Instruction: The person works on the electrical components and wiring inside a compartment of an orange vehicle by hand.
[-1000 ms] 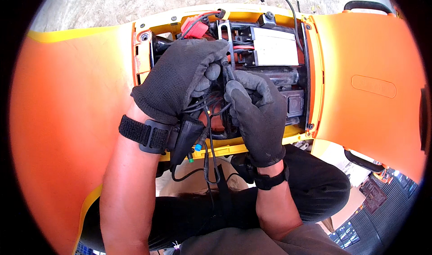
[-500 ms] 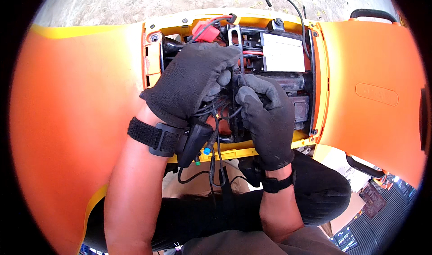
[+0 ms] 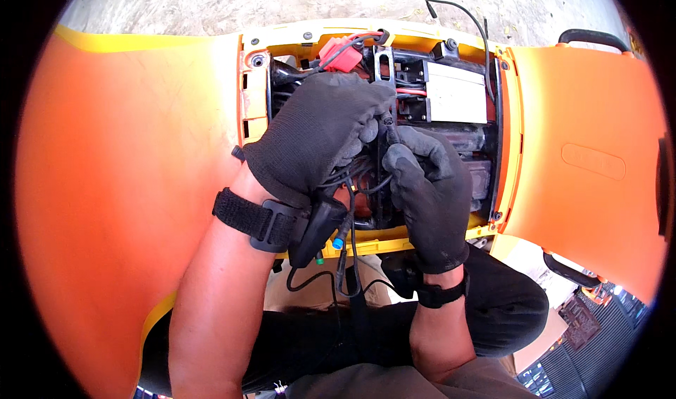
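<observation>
Over the open compartment of an orange and yellow vehicle body, my left hand [image 3: 317, 128], in a black glove, is closed with thumb and fingers pinched on a black cable connector [image 3: 387, 119]. Just below it, my right hand [image 3: 433, 195], also gloved, pinches a second black cable connector [image 3: 393, 136]. The two connector ends face each other closely; whether they touch, I cannot tell. Thin black cables [image 3: 373, 188] run beneath both hands. A blue-tipped connector [image 3: 339, 243] and a green-tipped connector [image 3: 320, 258] hang below my left wrist.
Inside the compartment sit a silver box [image 3: 456, 93] and a red connector cover [image 3: 341, 55]. A loose black cable [image 3: 465, 13] arcs over the far edge. Orange panels [image 3: 134, 167] flank both sides. A black handle [image 3: 572, 267] projects at right, near a dark ribbed mat [image 3: 598, 350].
The whole scene has shifted slightly to the right in view. Both hands keep their pinch on the connectors, with little visible change between them.
</observation>
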